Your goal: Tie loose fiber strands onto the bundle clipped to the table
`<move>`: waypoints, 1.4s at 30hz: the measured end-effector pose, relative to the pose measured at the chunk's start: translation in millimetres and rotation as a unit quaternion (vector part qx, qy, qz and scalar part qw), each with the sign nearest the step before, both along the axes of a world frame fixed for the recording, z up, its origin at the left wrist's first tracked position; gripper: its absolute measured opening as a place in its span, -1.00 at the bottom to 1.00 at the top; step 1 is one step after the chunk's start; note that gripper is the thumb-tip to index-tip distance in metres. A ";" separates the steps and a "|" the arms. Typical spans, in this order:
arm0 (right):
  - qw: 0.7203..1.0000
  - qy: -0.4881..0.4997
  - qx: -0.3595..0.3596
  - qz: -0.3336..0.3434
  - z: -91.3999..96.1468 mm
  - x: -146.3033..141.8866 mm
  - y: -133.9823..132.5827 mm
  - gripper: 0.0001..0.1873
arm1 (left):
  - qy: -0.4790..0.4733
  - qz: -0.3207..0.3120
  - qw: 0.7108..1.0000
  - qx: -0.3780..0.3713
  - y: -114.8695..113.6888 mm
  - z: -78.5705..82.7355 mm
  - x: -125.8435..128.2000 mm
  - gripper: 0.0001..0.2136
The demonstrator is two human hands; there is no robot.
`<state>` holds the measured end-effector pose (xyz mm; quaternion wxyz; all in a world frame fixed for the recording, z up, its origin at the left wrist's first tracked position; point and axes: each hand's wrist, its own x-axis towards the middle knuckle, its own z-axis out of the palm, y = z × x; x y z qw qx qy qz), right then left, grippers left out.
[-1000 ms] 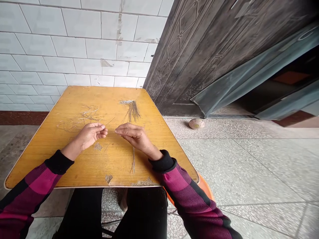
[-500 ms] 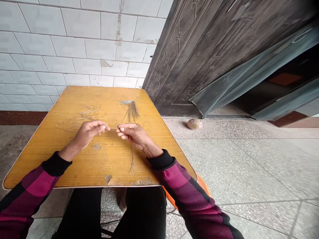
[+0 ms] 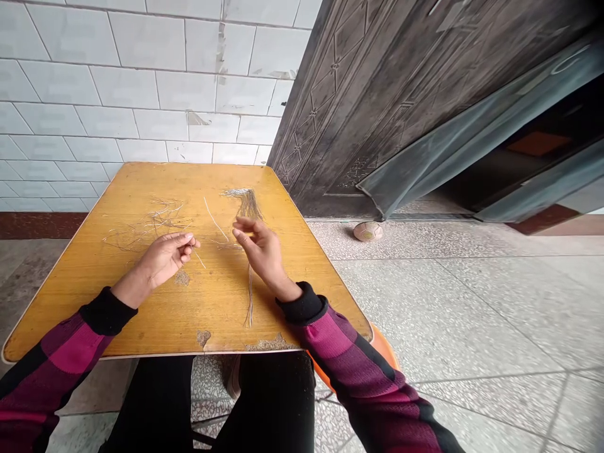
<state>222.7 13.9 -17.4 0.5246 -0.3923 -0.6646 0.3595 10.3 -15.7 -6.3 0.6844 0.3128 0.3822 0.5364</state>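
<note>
Resting low over a worn yellow wooden surface (image 3: 141,314), the person's two hands sat a little apart, both near its middle. The left hand (image 3: 163,259) was curled, with its fingertips (image 3: 189,240) pressed against the thumb. A short strand (image 3: 200,258) lay just below those fingertips, too fine to tell whether it was pinched or only touching. The right hand (image 3: 263,251) was raised on its edge with the fingers loosely spread and clamped on nothing that could be made out. A pale strand (image 3: 215,220) slanted between the two hands, its near end close to the right thumb; whether it touched the thumb could not be told. A long bundle (image 3: 249,305) of thin fibres ran from under the right palm straight toward the near edge of the surface.

Both arms wore sleeves (image 3: 349,365) striped in magenta and black with black cuffs.

Farther out, a fanned bundle (image 3: 246,200) of similar fibres lay just beyond the right hand. Loose strands (image 3: 151,223) were scattered in a tangle beyond the left hand. The near edge of the surface was chipped in places.

Behind the surface stood a white tiled wall (image 3: 141,75). To the right was a dark patterned metal door (image 3: 387,94). A small ball (image 3: 368,231) lay on the speckled stone floor (image 3: 472,314) at the foot of the door. An orange seat (image 3: 384,355) showed under the right elbow.
</note>
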 end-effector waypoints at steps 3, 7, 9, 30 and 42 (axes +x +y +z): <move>0.956 -0.184 0.228 -0.033 5.2 0.9 -10.4 -0.77 | -0.011 0.004 1.000 -0.009 0.2 -2.2 1.5 -0.93; 0.868 -0.344 0.357 0.032 3.5 -3.3 -12.3 -0.75 | -0.021 -0.017 0.999 -0.020 -3.6 -3.4 6.3 -0.94; 0.841 -0.384 0.379 0.037 1.1 -2.9 -7.4 -0.73 | -0.020 -0.026 0.999 -0.028 -6.2 -1.9 8.2 -0.93; 0.776 -0.482 0.408 -0.003 3.5 10.1 -6.0 -0.72 | -0.018 0.015 1.000 -0.013 -15.2 6.7 6.6 -0.94; 0.898 -0.383 0.136 0.168 14.8 8.1 -18.1 -0.78 | -0.046 0.035 0.997 -0.057 -5.5 16.7 -15.1 -0.80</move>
